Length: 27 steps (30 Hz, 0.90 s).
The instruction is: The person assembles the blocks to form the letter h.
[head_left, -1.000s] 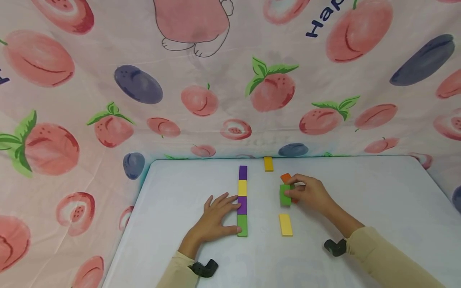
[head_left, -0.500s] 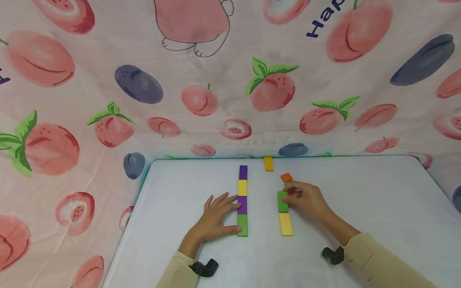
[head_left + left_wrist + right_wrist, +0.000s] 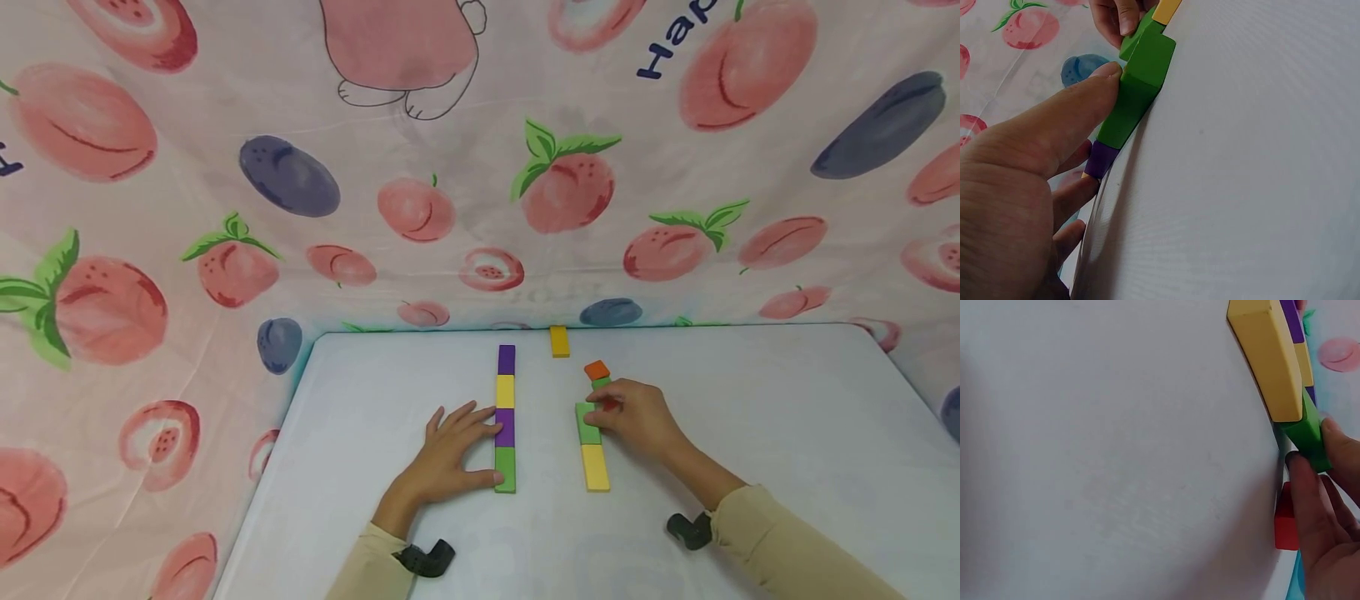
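In the head view my right hand (image 3: 637, 421) pinches a green block (image 3: 587, 423) between thumb and fingers. The block's near end meets a pale yellow block (image 3: 596, 468) lying in line with it. To the left runs a straight row: a green block (image 3: 505, 469) nearest, then purple (image 3: 505, 427), yellow (image 3: 506, 391) and another purple block (image 3: 506, 360). My left hand (image 3: 442, 458) lies beside this row, fingers spread, thumb touching the green block and fingertips at the nearer purple one. The right wrist view shows the pinched green block (image 3: 1307, 436) against the yellow block's end.
Beyond my right hand lie an orange block (image 3: 597, 370) and a partly covered green block (image 3: 601, 383). A red block (image 3: 1286, 525) sits close under the right fingers. One deeper yellow block (image 3: 559, 342) is at the white table's (image 3: 787, 417) back edge, before a fruit-print cloth (image 3: 450, 150).
My right hand has brought the green block toward me and slightly left, down to the pale yellow block's far end. A farther green block has come into sight. My left hand has stayed put.
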Motion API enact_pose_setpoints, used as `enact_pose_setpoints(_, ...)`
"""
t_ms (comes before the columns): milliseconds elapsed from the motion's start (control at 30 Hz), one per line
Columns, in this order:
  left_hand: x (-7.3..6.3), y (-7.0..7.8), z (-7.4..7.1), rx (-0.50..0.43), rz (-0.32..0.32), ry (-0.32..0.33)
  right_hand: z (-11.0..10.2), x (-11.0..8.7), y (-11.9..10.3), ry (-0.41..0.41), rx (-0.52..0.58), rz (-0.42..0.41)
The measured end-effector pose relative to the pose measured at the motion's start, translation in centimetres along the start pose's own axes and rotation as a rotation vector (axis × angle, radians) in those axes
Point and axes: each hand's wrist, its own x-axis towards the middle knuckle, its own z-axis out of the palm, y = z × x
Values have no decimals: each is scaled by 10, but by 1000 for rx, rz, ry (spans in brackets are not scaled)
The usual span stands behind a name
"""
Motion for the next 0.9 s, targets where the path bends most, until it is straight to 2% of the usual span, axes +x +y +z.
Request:
enact_pose_setpoints(400,0,0,0,-1,-1,1,1,6,0,-66,-104,-14)
enact_pose_setpoints(567,0,0,0,-6,5,4,-1,3,3,-61,-125,-39)
enact_pose_setpoints(767,-1,2,-1,-4,19,16,-6,-4,5,-38,-265,-125)
enact_pose_setpoints(900,-1,3,-2,1,14,13,-8,-8,6,-43,-335,-127)
